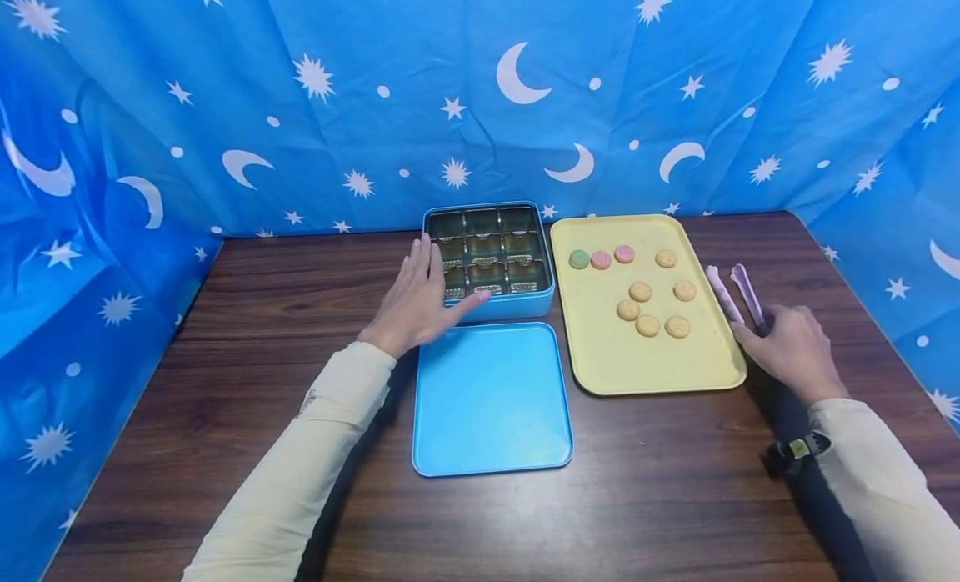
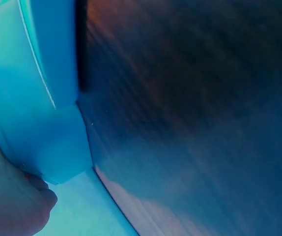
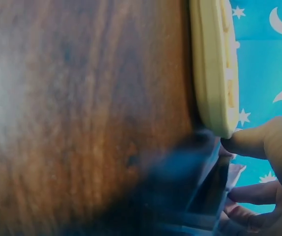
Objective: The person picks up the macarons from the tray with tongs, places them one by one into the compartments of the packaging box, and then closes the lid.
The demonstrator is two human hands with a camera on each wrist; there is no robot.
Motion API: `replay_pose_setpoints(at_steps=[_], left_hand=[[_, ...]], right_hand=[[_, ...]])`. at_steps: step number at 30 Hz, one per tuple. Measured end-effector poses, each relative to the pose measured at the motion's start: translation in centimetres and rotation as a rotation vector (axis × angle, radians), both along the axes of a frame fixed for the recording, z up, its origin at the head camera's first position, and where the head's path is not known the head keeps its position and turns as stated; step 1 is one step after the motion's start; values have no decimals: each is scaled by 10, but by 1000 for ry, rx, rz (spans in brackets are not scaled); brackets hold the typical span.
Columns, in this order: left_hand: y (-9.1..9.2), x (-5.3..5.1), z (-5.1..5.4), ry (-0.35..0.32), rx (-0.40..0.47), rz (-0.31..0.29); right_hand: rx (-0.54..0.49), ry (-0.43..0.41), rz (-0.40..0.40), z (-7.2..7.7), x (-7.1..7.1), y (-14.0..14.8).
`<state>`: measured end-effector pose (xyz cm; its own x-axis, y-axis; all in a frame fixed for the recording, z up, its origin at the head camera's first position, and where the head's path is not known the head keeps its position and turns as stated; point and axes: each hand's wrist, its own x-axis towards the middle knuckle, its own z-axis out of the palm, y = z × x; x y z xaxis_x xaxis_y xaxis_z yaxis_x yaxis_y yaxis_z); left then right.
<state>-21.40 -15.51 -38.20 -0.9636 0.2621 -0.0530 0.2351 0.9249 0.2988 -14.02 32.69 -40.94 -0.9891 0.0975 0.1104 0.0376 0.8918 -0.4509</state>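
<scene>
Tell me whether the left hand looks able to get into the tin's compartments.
Likely yes: the left hand is at the left side of the tin, whose lid lies off, leaving the compartments open above.

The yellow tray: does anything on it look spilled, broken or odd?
Nothing stands out. The six plain cookies, two pink cookies and one green cookie all lie flat on the yellow tray and look whole; their spacing is merely uneven.
</scene>
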Motion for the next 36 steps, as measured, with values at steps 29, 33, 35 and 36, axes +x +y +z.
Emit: replay_pose_setpoints(at_steps=[29, 33, 35, 36], left_hand=[[4, 0, 3, -31, -9, -26], [3, 0, 3, -31, -10, -24], [3, 0, 3, -32, -9, -23], [3, 0, 4, -33, -8, -24]], right_hand=[[-29, 7, -14, 14, 24, -2], [-29, -5, 10, 19, 34, -10], [-25, -11, 23, 21, 39, -14], [-27, -18, 30, 22, 41, -16]])
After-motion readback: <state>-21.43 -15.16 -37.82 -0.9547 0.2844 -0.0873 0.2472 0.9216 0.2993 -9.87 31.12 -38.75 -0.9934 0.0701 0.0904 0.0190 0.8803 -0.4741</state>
